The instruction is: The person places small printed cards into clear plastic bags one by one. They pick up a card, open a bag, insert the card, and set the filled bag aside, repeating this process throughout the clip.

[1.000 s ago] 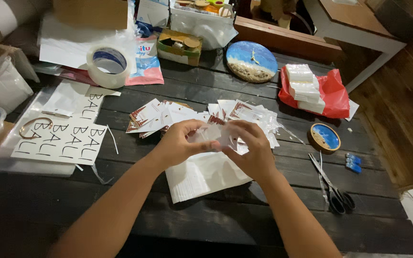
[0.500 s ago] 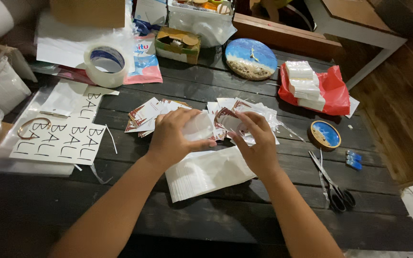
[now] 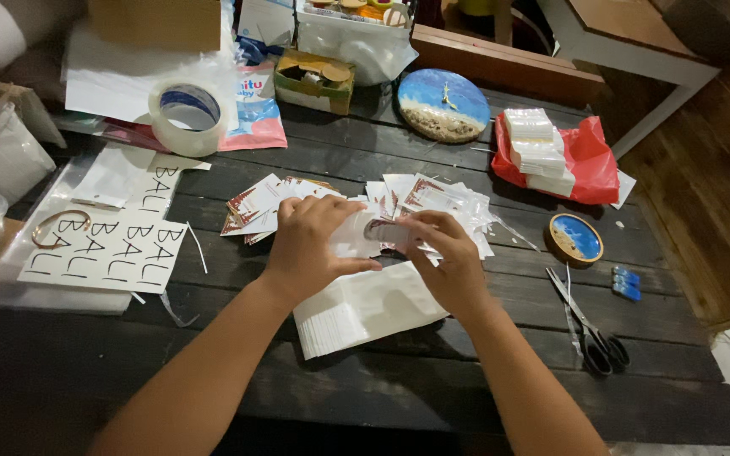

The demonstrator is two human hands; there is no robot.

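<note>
While your arms reach in from the near edge of the dark wooden table [image 3: 466, 397], the scene runs from the far left, where a roll of clear tape [image 3: 186, 116] stands beside a white sheet of black cut-out letters [image 3: 116, 245] with a thin bangle [image 3: 61, 224] lying on it. Just right of that, a fan of small printed cards [image 3: 259, 207] spreads toward the middle. Your left hand [image 3: 314, 245] is closed over the left end of a small clear plastic sleeve [image 3: 356, 236], thumb underneath and fingers curled on top, holding it just above a stack of white paper [image 3: 365, 308] near you. Your right hand [image 3: 445, 262] pinches the sleeve's right end, fingertips at its opening, where what looks like a card sits; how far in it is cannot be told. The sleeve looks light, thin, limp and slippery, likely to crumple or slide, so take it by the edges at the mouth and keep the card flat. Farther right lie a round painted disc [image 3: 443, 103], a red bag [image 3: 589, 160] with bundles of white sleeves [image 3: 538, 148] on it, a smaller painted disc [image 3: 576, 239], and scissors [image 3: 589, 325] near the right edge.
</note>
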